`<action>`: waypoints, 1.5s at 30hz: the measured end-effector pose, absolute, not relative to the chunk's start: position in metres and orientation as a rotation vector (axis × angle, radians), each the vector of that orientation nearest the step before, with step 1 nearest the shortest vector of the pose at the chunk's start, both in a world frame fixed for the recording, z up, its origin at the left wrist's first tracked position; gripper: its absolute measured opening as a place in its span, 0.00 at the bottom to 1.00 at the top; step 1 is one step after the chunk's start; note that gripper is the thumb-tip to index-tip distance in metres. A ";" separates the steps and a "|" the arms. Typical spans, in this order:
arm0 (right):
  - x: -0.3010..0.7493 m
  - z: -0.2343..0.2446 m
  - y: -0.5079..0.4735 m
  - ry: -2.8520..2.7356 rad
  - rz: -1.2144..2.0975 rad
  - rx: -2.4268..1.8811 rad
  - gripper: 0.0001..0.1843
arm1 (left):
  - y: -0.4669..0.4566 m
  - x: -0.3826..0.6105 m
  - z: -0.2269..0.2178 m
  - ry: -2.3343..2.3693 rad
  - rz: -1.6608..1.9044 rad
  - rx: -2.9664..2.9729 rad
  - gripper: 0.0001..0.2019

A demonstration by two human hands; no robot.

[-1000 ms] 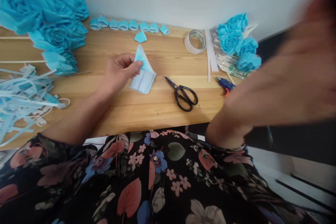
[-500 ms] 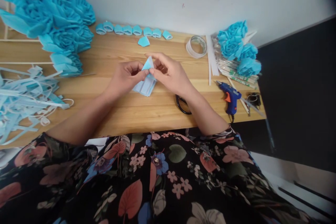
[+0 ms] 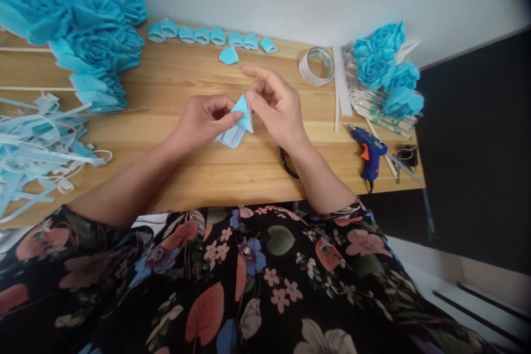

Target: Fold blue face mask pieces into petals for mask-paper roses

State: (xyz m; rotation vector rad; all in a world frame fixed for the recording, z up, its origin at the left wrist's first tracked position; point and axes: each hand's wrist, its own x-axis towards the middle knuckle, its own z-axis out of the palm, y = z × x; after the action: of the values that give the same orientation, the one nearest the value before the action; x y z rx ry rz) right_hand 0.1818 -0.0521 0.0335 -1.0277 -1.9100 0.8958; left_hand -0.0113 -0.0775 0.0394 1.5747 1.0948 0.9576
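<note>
Above the middle of the table, my left hand point(image 3: 207, 119) pinches a folded blue fabric piece point(image 3: 244, 110), thumb in front. The piece forms a small triangle with its tip up. My right hand point(image 3: 276, 102) has its thumb tip at the triangle's right edge, with the index finger raised and the other fingers curled; their grip behind the edge is partly hidden. Just below lie pale, pleated fabric pieces point(image 3: 231, 137), partly covered by the left hand and the triangle. A black loop handle point(image 3: 286, 163) shows beside my right wrist.
Along the wall runs a row of folded blue petals point(image 3: 202, 35), with one loose petal point(image 3: 229, 55) before it. Blue fabric roses point(image 3: 95, 50) and cut strips point(image 3: 45, 149) crowd the left. Rightward are a tape roll point(image 3: 316, 66), more roses point(image 3: 375, 69) and a glue gun point(image 3: 367, 152).
The right hand has shifted slightly right and up, its index finger lifting away from the fabric. The triangle's right side now shows more. The camera view has tilted slightly.
</note>
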 end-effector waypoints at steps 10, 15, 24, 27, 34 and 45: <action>0.194 0.038 -0.057 -1.939 0.980 -0.991 0.25 | -0.068 -0.017 0.031 1.147 1.106 1.456 0.17; 0.188 0.031 -0.058 -1.992 0.999 -1.022 0.26 | -0.071 -0.015 0.031 1.133 1.098 1.454 0.14; 0.193 0.034 -0.057 -1.979 0.888 -1.034 0.25 | -0.067 -0.014 0.034 1.107 1.099 1.313 0.13; 0.194 0.037 -0.056 -2.016 0.766 -1.044 0.25 | -0.066 -0.014 0.033 1.112 1.110 1.210 0.12; 0.193 0.040 -0.057 -2.166 0.614 -0.986 0.20 | -0.068 -0.013 0.036 1.101 1.111 1.128 0.12; 0.189 0.037 -0.061 -1.983 0.941 -1.052 0.23 | -0.074 -0.013 0.040 1.084 1.005 1.439 0.14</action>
State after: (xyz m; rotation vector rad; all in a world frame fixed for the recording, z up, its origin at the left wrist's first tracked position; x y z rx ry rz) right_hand 0.1890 -0.0614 0.0368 -1.0523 -1.9833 0.9415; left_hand -0.0132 -0.0737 0.0395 1.4391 1.0839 1.0049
